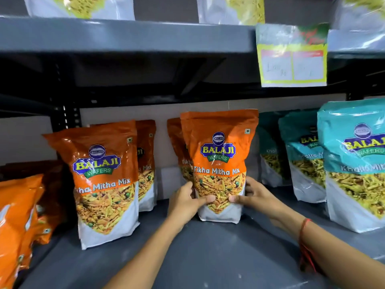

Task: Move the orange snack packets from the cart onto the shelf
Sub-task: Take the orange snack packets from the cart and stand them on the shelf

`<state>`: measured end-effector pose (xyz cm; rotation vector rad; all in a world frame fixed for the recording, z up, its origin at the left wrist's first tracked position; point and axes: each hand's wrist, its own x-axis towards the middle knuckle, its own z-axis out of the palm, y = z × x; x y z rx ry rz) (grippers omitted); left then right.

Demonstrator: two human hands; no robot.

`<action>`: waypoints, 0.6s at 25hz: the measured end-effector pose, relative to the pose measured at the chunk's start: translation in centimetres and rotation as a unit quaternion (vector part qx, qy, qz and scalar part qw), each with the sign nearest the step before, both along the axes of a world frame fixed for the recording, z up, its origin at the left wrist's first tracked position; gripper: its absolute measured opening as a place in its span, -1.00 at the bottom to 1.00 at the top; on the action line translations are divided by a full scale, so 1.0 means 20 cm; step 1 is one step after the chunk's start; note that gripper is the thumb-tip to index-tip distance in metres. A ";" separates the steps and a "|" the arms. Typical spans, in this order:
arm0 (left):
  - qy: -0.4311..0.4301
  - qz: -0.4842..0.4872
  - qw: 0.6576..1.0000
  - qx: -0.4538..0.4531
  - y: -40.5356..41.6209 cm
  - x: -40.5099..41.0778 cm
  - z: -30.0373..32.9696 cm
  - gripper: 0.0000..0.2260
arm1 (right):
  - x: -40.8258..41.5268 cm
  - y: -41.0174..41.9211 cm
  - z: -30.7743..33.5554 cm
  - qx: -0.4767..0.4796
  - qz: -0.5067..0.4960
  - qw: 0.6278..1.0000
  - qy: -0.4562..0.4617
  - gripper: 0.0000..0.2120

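Observation:
An orange snack packet labelled Tikha Mitha Mix stands upright on the grey shelf, in the middle of the view. My left hand grips its lower left side and my right hand grips its lower right side, thumbs pressed on the front. Another orange packet stands right behind it. Further left stands a second upright orange packet, also with one behind it. The cart is out of view.
Several orange packets lean at the far left. Teal packets stand in rows on the right. The upper shelf overhangs, with a price tag hanging from its edge and pale packets above.

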<state>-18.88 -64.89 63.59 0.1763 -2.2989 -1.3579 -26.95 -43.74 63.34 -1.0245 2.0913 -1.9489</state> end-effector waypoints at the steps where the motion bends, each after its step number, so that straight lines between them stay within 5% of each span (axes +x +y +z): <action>1: 0.000 0.004 1.000 -0.005 0.00 0.00 0.00 -0.42 | -0.01 0.00 0.01 0.006 0.002 1.000 -0.003 -0.50; 15: 0.016 0.093 0.991 -0.090 0.03 0.03 -0.01 -0.25 | -0.04 -0.05 -0.01 -0.008 0.084 0.994 -0.074 -0.48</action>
